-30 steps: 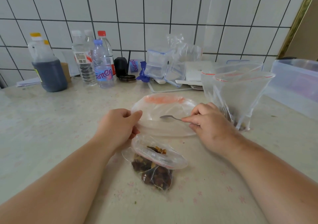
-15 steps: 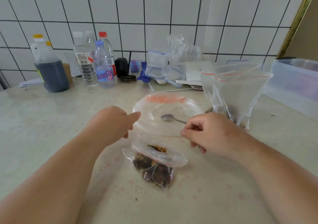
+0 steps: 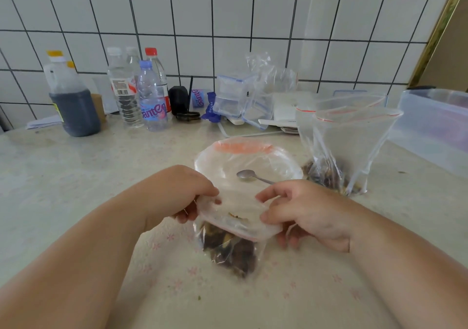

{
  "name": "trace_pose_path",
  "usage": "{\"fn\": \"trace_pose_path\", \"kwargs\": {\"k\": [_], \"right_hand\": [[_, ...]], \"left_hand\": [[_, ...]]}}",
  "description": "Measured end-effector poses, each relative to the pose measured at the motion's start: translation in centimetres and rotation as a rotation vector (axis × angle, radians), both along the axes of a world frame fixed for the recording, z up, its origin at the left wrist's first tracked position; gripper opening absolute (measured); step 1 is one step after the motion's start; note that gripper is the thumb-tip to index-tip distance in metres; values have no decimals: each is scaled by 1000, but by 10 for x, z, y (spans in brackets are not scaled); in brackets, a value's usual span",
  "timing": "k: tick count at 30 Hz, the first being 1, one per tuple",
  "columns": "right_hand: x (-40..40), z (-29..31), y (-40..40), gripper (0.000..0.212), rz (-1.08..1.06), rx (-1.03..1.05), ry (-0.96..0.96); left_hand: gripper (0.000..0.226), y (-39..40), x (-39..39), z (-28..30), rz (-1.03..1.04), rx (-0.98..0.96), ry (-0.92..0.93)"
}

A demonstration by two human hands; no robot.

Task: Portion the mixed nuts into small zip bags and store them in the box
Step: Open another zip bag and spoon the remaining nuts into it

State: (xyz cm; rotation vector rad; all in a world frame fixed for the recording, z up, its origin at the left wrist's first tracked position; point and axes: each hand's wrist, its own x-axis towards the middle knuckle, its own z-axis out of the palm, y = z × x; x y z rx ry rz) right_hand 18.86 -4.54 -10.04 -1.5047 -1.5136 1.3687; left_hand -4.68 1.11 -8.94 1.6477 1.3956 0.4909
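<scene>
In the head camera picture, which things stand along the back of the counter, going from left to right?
Dark jug → clear water bottles → black holder → stacked clip-lid containers → tall open zip bags → big plastic box.

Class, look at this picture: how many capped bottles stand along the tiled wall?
5, possibly more hidden: a dark-liquid jug far left; behind it another yellow cap; two clear bottles; a pink-labelled bottle; a red-capped one behind it.

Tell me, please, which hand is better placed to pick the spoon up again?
Right. The right hand sits just beside the spoon handle, though it grips the small zip bag; the left hand lies farther away.
</scene>
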Motion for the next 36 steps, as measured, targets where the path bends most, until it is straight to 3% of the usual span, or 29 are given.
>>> {"fn": "trace_pose_path", "kwargs": {"k": [3, 6, 8, 11, 16, 21, 24, 25, 28, 31, 33, 36], "right_hand": [[3, 3, 4, 20, -129, 5, 175], [6, 2, 8, 13, -209, 43, 248], [8, 3, 11, 8, -267, 51, 264], [11, 6, 11, 9, -330, 5, 269], [13, 11, 7, 23, -282, -104, 266], [16, 17, 7, 37, -123, -296, 489], [15, 13, 6, 14, -100, -241, 609], [12, 12, 6, 2, -123, -206, 591], [7, 3, 10, 23, -263, 8, 298], [5, -2, 9, 23, -333, 237, -63], [5, -4, 8, 20, -322, 316, -252], [3, -6, 6, 15, -277, 400, -428]], "left_hand": [[24, 1, -1, 0, 49, -126, -291], [23, 0, -2, 0, -41, -284, -505], [33, 1, -1, -3, -85, -314, -582], [25, 0, 5, -7, -82, -273, -639], [22, -5, 16, -12, -23, -132, -607], [29, -8, 22, -14, 87, 53, -389], [24, -10, 23, -16, 124, 189, -208], [23, -10, 25, -16, 126, 233, -136], [11, -12, 28, -15, 136, 354, 53], [10, -12, 28, -14, 135, 402, 127], [11, -10, 26, -14, 127, 337, 24], [16, -9, 24, -11, 62, 25, -361]]}}
